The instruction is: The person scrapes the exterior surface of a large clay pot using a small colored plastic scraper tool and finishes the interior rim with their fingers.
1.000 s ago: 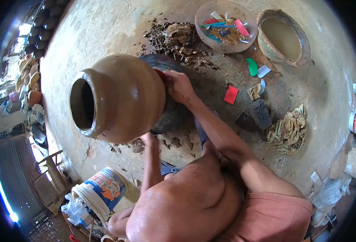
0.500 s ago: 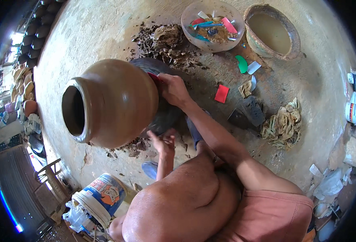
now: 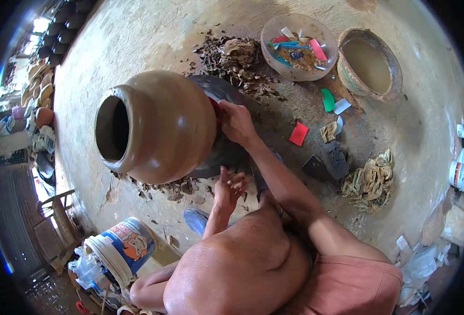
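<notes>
Just left of the right hand [image 3: 237, 123] sits a clay pot [image 3: 171, 131].

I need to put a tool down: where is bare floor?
One bare patch is floor between the dark pots at far left and the scrap pile and jar. Another lies right of the crumpled heap and water pot. Crowded: from the plastic bowl down to that heap, among coloured pieces, and below the jar, with crumbs and the left hand.
</notes>
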`<action>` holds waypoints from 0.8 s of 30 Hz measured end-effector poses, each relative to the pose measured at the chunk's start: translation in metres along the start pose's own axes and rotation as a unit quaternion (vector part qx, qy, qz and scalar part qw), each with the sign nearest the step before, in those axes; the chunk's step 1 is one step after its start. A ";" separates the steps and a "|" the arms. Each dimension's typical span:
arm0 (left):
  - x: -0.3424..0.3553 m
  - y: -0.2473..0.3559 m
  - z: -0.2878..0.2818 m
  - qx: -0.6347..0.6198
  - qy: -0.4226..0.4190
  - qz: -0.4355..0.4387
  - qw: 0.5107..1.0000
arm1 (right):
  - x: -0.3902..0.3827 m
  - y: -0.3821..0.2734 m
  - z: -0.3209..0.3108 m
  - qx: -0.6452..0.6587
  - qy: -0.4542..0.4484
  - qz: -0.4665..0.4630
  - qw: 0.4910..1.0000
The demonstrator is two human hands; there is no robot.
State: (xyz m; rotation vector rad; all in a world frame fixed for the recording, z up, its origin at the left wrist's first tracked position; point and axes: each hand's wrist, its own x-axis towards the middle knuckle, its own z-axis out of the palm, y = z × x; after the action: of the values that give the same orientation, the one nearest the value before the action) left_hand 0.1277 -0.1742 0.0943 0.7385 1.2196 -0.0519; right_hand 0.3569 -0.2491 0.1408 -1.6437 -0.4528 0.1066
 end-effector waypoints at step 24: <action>-0.002 -0.003 0.013 -0.035 0.075 0.041 0.996 | -0.013 -0.006 -0.003 -0.040 -0.011 0.036 0.998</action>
State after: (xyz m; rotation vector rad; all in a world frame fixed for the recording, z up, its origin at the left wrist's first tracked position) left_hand 0.1370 -0.1843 0.0967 0.7410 1.3253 0.1145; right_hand 0.3448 -0.2565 0.1444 -1.7391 -0.4191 0.1632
